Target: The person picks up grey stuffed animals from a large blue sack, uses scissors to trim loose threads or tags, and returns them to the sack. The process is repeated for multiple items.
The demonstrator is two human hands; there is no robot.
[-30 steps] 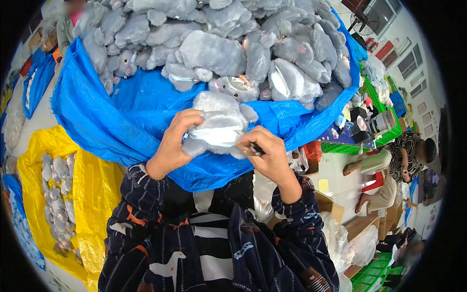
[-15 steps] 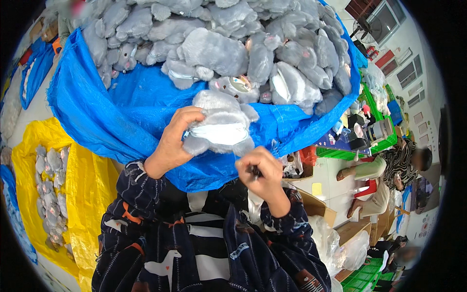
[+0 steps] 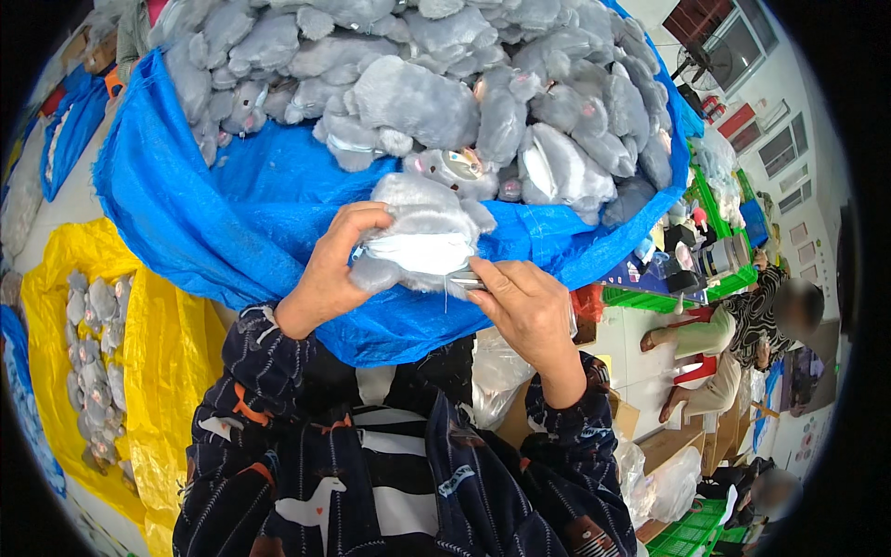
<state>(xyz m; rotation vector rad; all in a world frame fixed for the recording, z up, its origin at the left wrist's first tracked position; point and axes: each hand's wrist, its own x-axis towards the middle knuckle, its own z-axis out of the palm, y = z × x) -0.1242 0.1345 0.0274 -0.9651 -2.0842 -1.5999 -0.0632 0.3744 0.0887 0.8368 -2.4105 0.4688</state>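
**Kid:** What are you holding?

**Me:** A soft grey toy (image 3: 422, 237) with a white tummy. My left hand (image 3: 329, 269) is wrapped round its side, fingers curled shut on it. It sits right at the edge of the big blue sheet (image 3: 232, 213), just in front of my chest.

**Kid:** And your other hand?

**Me:** My right hand (image 3: 529, 311) is pinched shut on a small metal tool (image 3: 467, 278). I think it is little scissors, but most of it is hidden, so I can't be sure. The tip touches the bottom of the toy's white tummy.

**Kid:** What are you doing to it?

**Me:** I think I am tidying a loose thread. A thin pale thread hangs down there.

**Kid:** What comes next?

**Me:** My guess is a tiny, careful snip close to the fur. I must hold the toy steady with my left hand so I don't cut the cloth.

**Kid:** Are there more toys?

**Me:** Lots! A big pile of grey toys (image 3: 418, 74) lies on the blue sheet behind this one. More lie on a yellow sheet (image 3: 167, 353) down on my left. A person (image 3: 742, 325) sits far off on my right.
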